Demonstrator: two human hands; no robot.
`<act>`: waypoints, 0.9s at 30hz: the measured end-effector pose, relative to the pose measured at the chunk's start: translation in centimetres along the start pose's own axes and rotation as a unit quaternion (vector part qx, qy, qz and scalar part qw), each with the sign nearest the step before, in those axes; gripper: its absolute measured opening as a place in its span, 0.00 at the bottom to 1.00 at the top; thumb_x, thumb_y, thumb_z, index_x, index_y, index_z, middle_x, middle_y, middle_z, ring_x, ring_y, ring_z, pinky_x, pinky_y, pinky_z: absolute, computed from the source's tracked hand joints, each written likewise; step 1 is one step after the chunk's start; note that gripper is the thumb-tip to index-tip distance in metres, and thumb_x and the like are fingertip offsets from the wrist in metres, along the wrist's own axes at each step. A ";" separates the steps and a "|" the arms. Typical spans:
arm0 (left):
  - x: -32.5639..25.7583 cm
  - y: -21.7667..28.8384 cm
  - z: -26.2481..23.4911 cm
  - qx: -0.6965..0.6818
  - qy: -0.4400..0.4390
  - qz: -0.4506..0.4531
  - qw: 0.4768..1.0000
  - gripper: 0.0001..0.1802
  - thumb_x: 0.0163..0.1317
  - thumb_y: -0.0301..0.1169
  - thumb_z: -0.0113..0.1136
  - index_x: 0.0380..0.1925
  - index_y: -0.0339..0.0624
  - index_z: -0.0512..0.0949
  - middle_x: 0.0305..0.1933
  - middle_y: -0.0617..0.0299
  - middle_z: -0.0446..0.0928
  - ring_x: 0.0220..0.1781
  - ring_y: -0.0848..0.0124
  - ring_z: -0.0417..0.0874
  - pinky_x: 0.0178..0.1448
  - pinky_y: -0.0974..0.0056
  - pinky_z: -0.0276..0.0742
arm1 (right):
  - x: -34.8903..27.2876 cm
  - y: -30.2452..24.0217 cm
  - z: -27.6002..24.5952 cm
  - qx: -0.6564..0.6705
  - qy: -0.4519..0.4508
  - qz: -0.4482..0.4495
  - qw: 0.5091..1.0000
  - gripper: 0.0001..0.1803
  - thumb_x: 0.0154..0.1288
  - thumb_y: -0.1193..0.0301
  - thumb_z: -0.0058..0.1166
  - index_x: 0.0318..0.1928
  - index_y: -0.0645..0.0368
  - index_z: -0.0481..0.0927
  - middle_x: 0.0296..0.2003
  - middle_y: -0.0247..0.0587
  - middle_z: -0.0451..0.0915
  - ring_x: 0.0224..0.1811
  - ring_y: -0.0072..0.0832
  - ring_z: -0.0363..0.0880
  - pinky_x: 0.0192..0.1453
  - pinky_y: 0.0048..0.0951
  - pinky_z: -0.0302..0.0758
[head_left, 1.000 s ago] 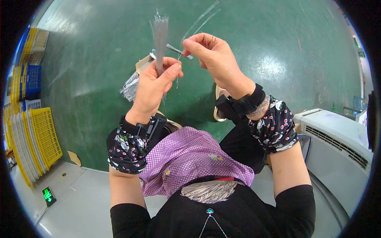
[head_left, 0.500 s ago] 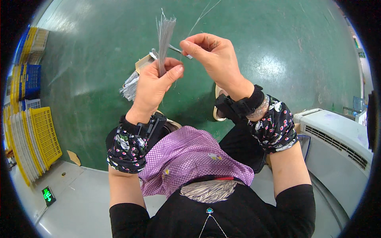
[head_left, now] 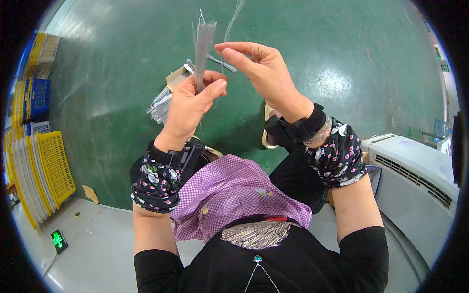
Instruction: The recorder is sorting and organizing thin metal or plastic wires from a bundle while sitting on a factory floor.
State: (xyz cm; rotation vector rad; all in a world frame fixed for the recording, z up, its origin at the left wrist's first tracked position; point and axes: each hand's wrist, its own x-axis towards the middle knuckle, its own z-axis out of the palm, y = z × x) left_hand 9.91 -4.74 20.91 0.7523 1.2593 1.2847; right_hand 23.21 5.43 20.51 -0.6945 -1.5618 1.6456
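Upright in my left hand (head_left: 193, 97) stands a bundle of thin grey wire-like strands (head_left: 204, 44), gripped near its lower end between thumb and fingers. One bent strand sticks up above its top. My right hand (head_left: 261, 66) is just to the right, with thumb and forefinger brought together on a few loose thin strands (head_left: 231, 22) that rise past the fingertips. Exactly where the fingertips meet these strands is hard to make out. Below my left hand, partly hidden by it, lie more grey bundles (head_left: 160, 106) beside an open cardboard box (head_left: 177, 76).
A narrow grey strip (head_left: 222, 63) shows beyond my hands, above the green floor (head_left: 332, 44). Yellow and white plastic crates (head_left: 56, 166) are stacked at the left. At the right stands a white vented appliance (head_left: 415, 166). A purple checked cloth (head_left: 239, 190) covers my lap.
My right fingertips have shifted slightly left, nearer the bundle. The loose strands have swung left and now stand more upright. My left hand has hardly moved.
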 end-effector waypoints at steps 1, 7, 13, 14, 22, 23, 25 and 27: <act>0.0 0.0 0.0 0.005 -0.005 0.001 1.000 0.12 0.57 0.34 0.59 0.35 0.37 0.75 0.25 0.68 0.73 0.17 0.88 0.61 0.20 0.81 0.53 | -0.1 -0.4 0.1 0.030 -0.020 0.055 0.998 0.11 0.61 0.67 0.54 0.41 0.59 0.80 0.34 0.30 0.79 0.40 0.16 0.73 0.46 0.20 0.69; -0.1 0.1 0.1 0.014 -0.002 0.009 1.000 0.11 0.58 0.34 0.58 0.35 0.37 0.75 0.25 0.68 0.73 0.17 0.88 0.61 0.20 0.81 0.53 | -0.1 -0.5 0.0 -0.020 0.019 0.040 0.999 0.10 0.58 0.68 0.56 0.40 0.59 0.81 0.30 0.28 0.78 0.31 0.12 0.70 0.34 0.15 0.67; 0.0 0.1 0.2 0.001 0.007 0.014 1.000 0.12 0.58 0.34 0.58 0.36 0.37 0.74 0.26 0.67 0.74 0.17 0.88 0.61 0.20 0.81 0.54 | -0.1 -0.6 -0.2 -0.069 0.022 0.025 0.997 0.14 0.57 0.68 0.58 0.43 0.59 0.80 0.30 0.28 0.77 0.30 0.10 0.68 0.30 0.13 0.65; 0.0 0.0 0.1 0.001 0.008 0.013 1.000 0.12 0.58 0.34 0.58 0.36 0.37 0.74 0.26 0.67 0.74 0.17 0.88 0.61 0.20 0.81 0.54 | -0.1 -0.4 -0.2 -0.069 0.021 0.025 0.997 0.14 0.57 0.68 0.58 0.43 0.59 0.80 0.30 0.28 0.77 0.30 0.10 0.68 0.30 0.13 0.65; 0.0 0.1 -0.1 -0.050 0.013 0.017 0.999 0.12 0.58 0.34 0.59 0.36 0.37 0.73 0.28 0.64 0.74 0.17 0.87 0.61 0.20 0.81 0.55 | 0.2 -0.2 -0.2 0.036 0.064 0.017 0.997 0.13 0.58 0.66 0.57 0.41 0.60 0.76 0.33 0.28 0.78 0.26 0.08 0.66 0.25 0.12 0.59; -0.1 0.1 -0.2 -0.050 0.013 0.017 0.999 0.12 0.58 0.34 0.59 0.36 0.37 0.73 0.28 0.64 0.74 0.17 0.87 0.61 0.20 0.81 0.55 | 0.0 -0.3 0.0 0.037 0.064 0.017 0.997 0.13 0.58 0.66 0.57 0.41 0.60 0.76 0.33 0.28 0.78 0.26 0.08 0.66 0.25 0.12 0.59; -0.1 0.0 -0.3 -0.051 0.011 0.016 0.999 0.12 0.58 0.33 0.59 0.36 0.37 0.73 0.28 0.64 0.74 0.17 0.87 0.62 0.20 0.81 0.55 | -0.2 -0.5 0.3 0.035 0.009 0.097 0.995 0.12 0.58 0.64 0.57 0.37 0.58 0.78 0.31 0.28 0.78 0.25 0.07 0.65 0.23 0.13 0.57; -0.1 0.0 -0.4 -0.043 0.000 0.016 0.999 0.12 0.58 0.34 0.58 0.38 0.38 0.73 0.29 0.64 0.74 0.18 0.86 0.63 0.20 0.81 0.55 | -0.2 0.0 0.2 0.029 0.000 0.089 0.996 0.14 0.57 0.63 0.58 0.40 0.58 0.79 0.31 0.27 0.79 0.28 0.09 0.67 0.26 0.13 0.58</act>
